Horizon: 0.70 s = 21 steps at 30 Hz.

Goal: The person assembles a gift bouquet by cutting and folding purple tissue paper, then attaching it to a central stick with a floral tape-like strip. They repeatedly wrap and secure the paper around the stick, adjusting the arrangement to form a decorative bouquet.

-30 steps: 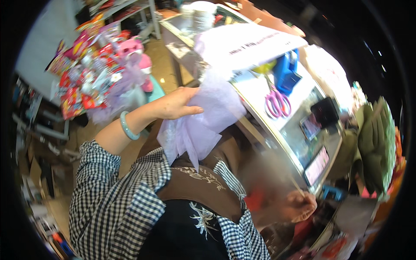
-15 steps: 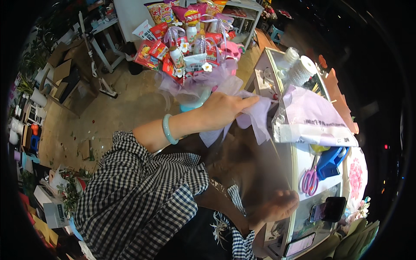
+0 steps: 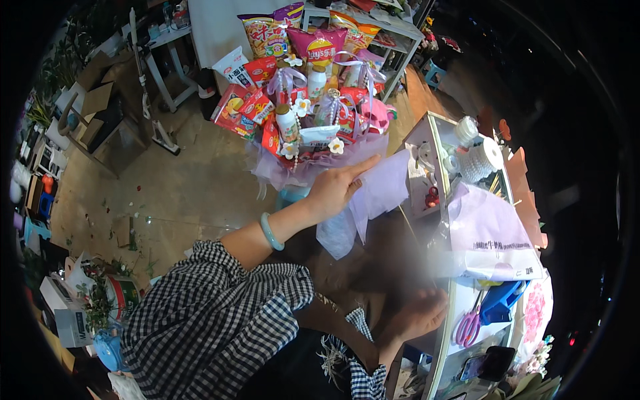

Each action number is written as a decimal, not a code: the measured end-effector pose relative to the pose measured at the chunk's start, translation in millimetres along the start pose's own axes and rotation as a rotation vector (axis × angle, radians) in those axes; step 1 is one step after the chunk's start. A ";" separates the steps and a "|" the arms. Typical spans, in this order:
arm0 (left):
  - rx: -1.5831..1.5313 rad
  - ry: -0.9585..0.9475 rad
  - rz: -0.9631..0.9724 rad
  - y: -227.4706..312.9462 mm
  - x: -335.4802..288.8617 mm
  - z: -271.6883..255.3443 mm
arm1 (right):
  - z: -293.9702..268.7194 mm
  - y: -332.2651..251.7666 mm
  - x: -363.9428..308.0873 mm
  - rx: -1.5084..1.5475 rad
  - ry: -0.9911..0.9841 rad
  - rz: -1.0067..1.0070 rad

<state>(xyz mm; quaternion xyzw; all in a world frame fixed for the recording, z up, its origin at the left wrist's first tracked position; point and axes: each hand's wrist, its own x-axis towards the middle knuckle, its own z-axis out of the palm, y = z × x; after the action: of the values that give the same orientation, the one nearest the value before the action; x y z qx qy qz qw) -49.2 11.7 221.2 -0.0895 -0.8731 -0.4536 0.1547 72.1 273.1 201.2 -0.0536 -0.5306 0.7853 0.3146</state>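
Note:
My left hand, with a pale green bangle at the wrist, pinches a folded sheet of lilac wrapping paper. This paper hangs down beside a large snack bouquet of chip bags, small packets, bottles, ribbons and white flowers. Lilac tulle rings the bouquet's base, just beyond my left fingers. Lower right, my right hand is beside the display cabinet; its fingers look curled but are smeared, so what they hold, if anything, cannot be made out.
On the cabinet lie a plastic packet of lilac sheets, a bead roll, purple-handled scissors, a blue tape dispenser and a phone. A chair and boxes stand left; petals and leaf scraps dot the floor.
My left hand has shifted slightly down with the lilac paper, which now hangs more flatly spread. The bouquet and cabinet sit differently in view as my head turned. My right hand stays low.

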 end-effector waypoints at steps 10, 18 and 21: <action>-0.311 0.294 0.212 -2.7 38.2 17.1 | 37.2 -0.8 26.3 0.060 -0.044 -0.052; -0.536 0.292 0.094 -18.9 46.5 19.6 | 82.4 2.8 56.4 -0.091 -0.186 -0.102; -0.570 0.312 0.048 -20.3 47.8 16.8 | 104.0 0.9 64.9 -0.249 -0.160 -0.099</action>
<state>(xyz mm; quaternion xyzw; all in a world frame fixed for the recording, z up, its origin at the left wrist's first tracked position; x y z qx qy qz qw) -103.1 14.6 213.4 -0.0791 -0.6742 -0.6845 0.2659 -23.4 225.5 261.5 -0.0032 -0.6491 0.6989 0.3003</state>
